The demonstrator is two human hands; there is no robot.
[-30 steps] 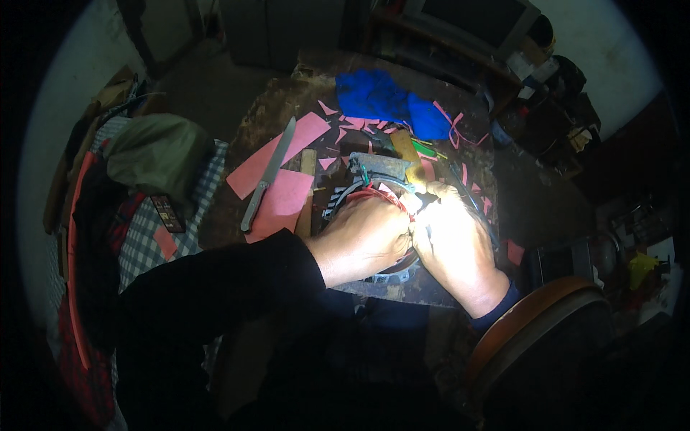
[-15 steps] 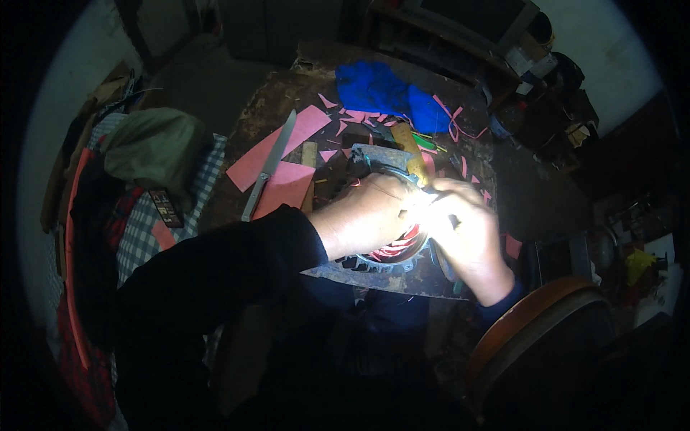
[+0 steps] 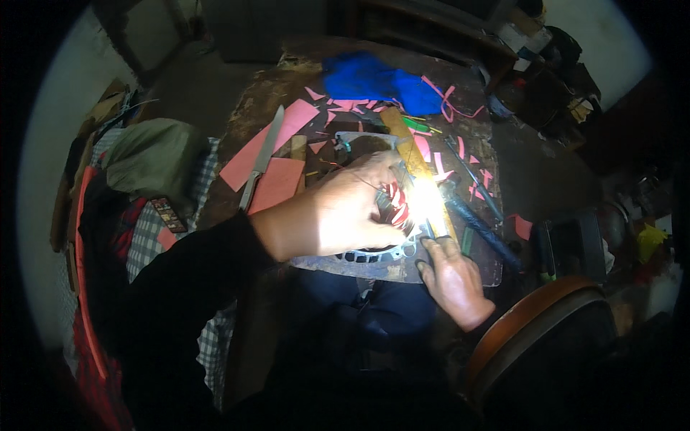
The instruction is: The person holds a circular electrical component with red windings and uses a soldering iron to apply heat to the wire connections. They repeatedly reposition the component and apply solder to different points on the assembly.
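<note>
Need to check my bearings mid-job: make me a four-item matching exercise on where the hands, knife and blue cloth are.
1. Left hand
2. Right hand
3. Knife
4. Blue cloth

A. Lying across pink sheets
B. At the table's far side
C. Over the round metal housing
D. Near edge, right of the housing

Pairs: 1-C; 2-D; 3-A; 4-B
</note>
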